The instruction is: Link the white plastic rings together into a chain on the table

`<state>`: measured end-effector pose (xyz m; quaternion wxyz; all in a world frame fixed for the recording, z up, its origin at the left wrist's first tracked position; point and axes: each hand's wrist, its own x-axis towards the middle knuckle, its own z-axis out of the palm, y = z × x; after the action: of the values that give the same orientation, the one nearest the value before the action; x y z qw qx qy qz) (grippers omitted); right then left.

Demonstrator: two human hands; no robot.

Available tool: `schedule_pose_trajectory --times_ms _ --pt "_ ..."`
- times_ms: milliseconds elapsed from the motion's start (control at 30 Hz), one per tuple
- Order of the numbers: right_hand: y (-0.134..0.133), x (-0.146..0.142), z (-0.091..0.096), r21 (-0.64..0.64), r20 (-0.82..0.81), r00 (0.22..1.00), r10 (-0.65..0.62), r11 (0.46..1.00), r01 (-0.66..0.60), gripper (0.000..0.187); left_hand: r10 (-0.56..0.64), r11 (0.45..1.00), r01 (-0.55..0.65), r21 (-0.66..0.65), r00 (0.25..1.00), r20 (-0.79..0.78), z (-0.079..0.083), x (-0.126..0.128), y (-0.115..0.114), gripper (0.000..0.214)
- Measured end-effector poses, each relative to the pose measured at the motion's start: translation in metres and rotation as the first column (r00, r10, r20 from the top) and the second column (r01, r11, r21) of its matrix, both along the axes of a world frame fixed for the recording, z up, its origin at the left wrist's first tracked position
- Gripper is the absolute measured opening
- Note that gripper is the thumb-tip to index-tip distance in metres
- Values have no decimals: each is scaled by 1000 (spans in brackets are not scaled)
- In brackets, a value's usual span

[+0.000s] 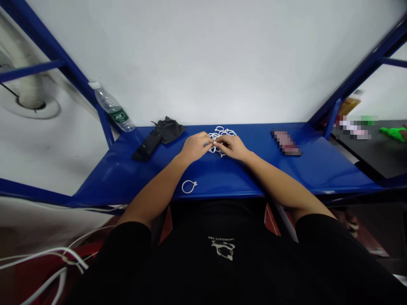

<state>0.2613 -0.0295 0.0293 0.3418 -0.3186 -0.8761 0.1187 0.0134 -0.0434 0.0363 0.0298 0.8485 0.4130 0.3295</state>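
Several white plastic rings, each seeming to have a small tab, lie in a loose pile near the back middle of the blue table. My left hand reaches the pile from the left, its thumb and fingers pinched on a white ring. From the right, my right hand pinches the same small white piece, and the fingertips of both hands nearly meet there. The fingers hide most of the held ring. A single white ring lies apart near the front edge, beside my left forearm.
A black phone and a crumpled black bag lie left of the pile. A plastic bottle leans at the back left. Another phone, blurred, lies right. Blue frame posts flank the blue table.
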Motion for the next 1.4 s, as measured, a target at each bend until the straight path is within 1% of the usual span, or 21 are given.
schedule_pose_trajectory --times_ms 267,367,433,500,533,567,600,633,667,700,733,767,833,933,1067,1167,1233,1267,1300,1333,1400 --pt "2 1 -6 58 18 999 -37 998 36 29 -92 995 91 27 996 17 1 3 -4 19" --pt "2 1 -6 80 39 998 -46 996 42 28 -100 995 99 10 995 11 5 3 -3 21" --pt "3 1 -5 112 31 997 -77 991 73 30 -81 995 82 -52 997 19 14 -6 -3 20" --pt "6 2 -4 144 -7 988 -156 977 156 32 -71 974 68 -217 997 -6 27 -21 -4 19" --pt "7 3 -4 149 -30 978 -205 967 208 32 -95 935 75 -346 995 -41 33 -29 -5 26" --pt "9 4 -3 144 -50 967 -251 956 255 32 -171 859 97 -502 980 -104 39 -37 -7 35" --pt "10 6 -3 132 -63 956 -287 947 293 33 -269 766 106 -635 949 -165 44 -43 -9 45" --pt "11 8 -3 118 -69 948 -312 941 318 34 -345 692 106 -714 918 -198 47 -46 -13 51" --pt "12 9 -4 105 -71 943 -326 937 332 34 -396 645 102 -758 893 -217 49 -46 -16 54" --pt "13 11 -4 98 -72 940 -332 936 338 34 -429 617 95 -781 872 -234 49 -44 -20 55" --pt "13 11 -4 95 -72 940 -333 936 339 34 -462 592 78 -802 848 -258 47 -39 -24 56" --pt "13 12 -5 95 -72 941 -332 936 338 33 -476 584 57 -809 832 -285 45 -33 -27 56" --pt "13 11 -6 99 -70 943 -327 938 332 33 -483 583 7 -813 807 -340 40 -20 -32 55" --pt "14 11 -7 105 -61 948 -313 942 318 32 -440 592 -47 -805 818 -372 38 -11 -33 46" --pt "15 14 -2 97 -52 952 -301 947 305 31 -310 685 -26 -729 894 -324 40 -24 -23 29" --pt "-2 5 7 110 -28 975 -220 969 222 34 -285 723 32 -690 924 -256 35 -42 -7 31" --pt "-26 -13 10 156 55 998 -6 988 -2 37 -158 816 -7 -578 959 -235 27 -53 7 29" --pt "-40 -26 10 174 120 981 154 969 -174 38 -62 868 -58 -492 972 -225 22 -56 14 26" --pt "-54 -40 7 169 198 933 301 927 -334 40 23 904 -108 -413 978 -205 17 -59 20 24" --pt "-66 -53 4 153 272 871 408 876 -458 42 68 920 -132 -369 981 -183 13 -60 24 24" --pt "-83 -76 -6 112 381 773 508 804 -584 44 68 923 -120 -365 986 -151 8 -59 28 23"
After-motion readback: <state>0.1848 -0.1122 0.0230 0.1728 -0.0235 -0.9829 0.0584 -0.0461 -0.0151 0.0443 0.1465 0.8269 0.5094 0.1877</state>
